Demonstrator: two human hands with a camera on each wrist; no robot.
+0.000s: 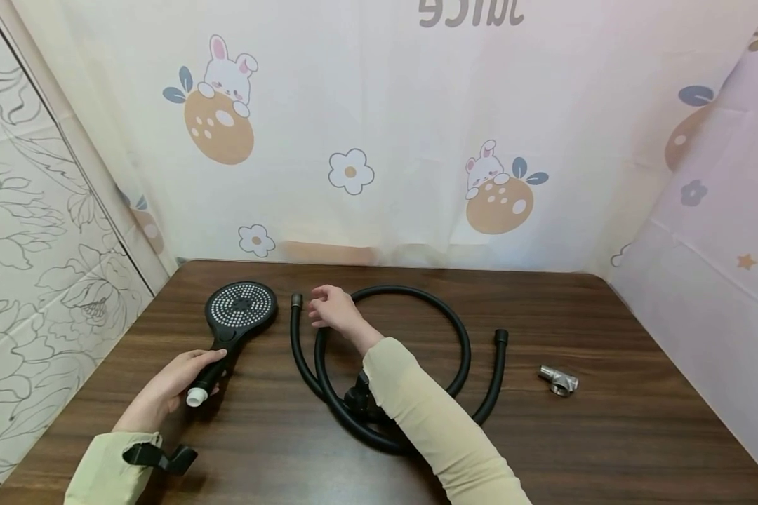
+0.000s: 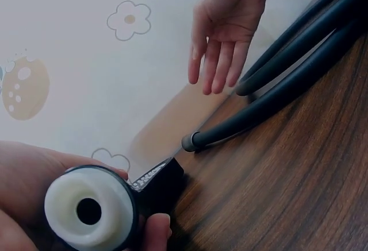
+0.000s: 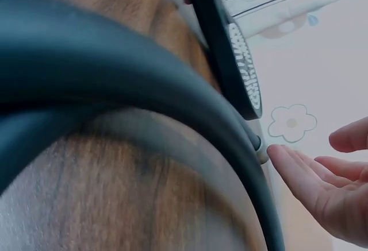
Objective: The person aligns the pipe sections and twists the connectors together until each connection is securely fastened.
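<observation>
My left hand grips the handle of a black shower head, its spray face turned up. The white threaded handle end faces the camera in the left wrist view. A black shower hose lies coiled on the table, both ends pointing away from me. Over the coil's left side, beside one hose end, is my right hand. Its fingers extend loosely and hold nothing, as the left wrist view shows. Partly hidden by the right forearm, a black fitting sits inside the coil.
A small chrome valve fitting lies on the right part of the brown wooden table. Patterned cloth hangs behind the table's far edge, with more at both sides. A black strap is around the left cuff.
</observation>
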